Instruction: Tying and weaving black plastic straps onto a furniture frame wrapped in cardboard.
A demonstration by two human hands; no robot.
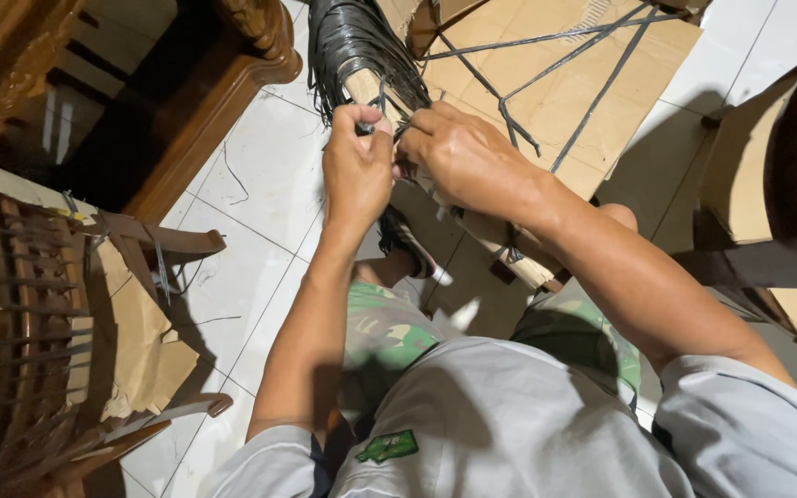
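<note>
Head view. The left hand pinches a thin dark strip between thumb and forefinger, fingers closed tight on it. The right hand is curled narrow just beside it, fingertips pressed into the weave; whether it grips a strand of its own cannot be told. Both work at the edge of the woven frame, a pale wooden piece wrapped in black strips, which rests tilted over the person's knees above the tiled floor.

Risks, judged:
- Loose strip ends trail across the cardboard sheet; they may tangle or snag as one is pulled.
- Strip is thin; a hard pull may snap it or slip from the pinch, slackening wraps already laid.
- Frame is held only by lap and hands; it may twist.
</note>
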